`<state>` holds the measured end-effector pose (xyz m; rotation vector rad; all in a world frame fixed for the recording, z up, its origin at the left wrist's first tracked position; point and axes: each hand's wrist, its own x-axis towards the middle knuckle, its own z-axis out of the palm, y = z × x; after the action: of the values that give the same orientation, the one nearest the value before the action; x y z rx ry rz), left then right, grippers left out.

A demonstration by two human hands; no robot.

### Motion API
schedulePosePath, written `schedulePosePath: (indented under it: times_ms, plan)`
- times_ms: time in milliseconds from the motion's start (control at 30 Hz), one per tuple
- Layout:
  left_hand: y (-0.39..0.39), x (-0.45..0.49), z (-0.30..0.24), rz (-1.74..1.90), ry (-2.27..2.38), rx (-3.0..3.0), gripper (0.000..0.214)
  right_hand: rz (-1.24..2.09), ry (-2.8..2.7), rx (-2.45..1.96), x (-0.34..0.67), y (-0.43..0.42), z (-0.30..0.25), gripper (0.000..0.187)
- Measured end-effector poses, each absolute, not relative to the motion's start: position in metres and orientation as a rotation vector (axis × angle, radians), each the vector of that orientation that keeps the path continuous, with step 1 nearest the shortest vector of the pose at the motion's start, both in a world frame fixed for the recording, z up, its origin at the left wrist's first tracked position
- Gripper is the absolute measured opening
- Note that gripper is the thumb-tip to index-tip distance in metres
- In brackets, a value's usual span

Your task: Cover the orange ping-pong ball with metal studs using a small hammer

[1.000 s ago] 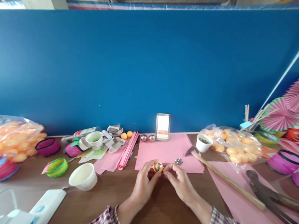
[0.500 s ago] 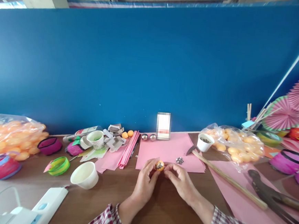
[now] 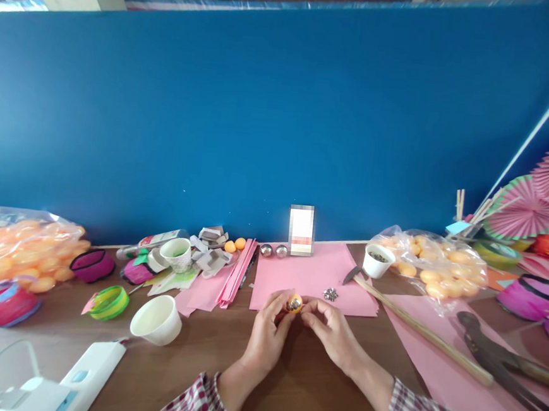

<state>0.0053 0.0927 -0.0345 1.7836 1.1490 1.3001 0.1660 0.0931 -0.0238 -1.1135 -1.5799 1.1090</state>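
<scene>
My left hand (image 3: 267, 335) pinches a small orange ball (image 3: 294, 303) with a silvery piece set in its top. My right hand (image 3: 329, 327) meets it from the right, fingertips closed against the same ball. Both hands hover over the brown table at the front edge of a pink paper sheet (image 3: 314, 273). A small pile of silvery bits (image 3: 329, 294) lies on that sheet just right of the ball. Two silver balls (image 3: 273, 250) rest at the sheet's far edge.
A white paper cup (image 3: 157, 320) stands left of my hands. Bags of orange balls (image 3: 18, 258) (image 3: 434, 265) lie far left and right. A long wooden stick (image 3: 423, 331) and dark pliers (image 3: 504, 363) lie at the right. A white device (image 3: 75, 376) sits front left.
The ball has turned slightly in my fingers and both hands shifted a little to the right; everything on the table stays put.
</scene>
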Motion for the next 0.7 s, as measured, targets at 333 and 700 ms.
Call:
schedulePosePath:
  times_ms: [333,700]
  plan:
    - [0.0919,0.0049,-0.0354,1.3,1.124,1.766,0.031,1.101,-1.591,-1.134,0.1659,0.0923,-0.0222,0.019]
    - [0.0926,0.005,-0.036,1.309,1.132,1.8,0.03,1.112,-1.593,-1.158,0.1661,0.0915,-0.0217,0.019]
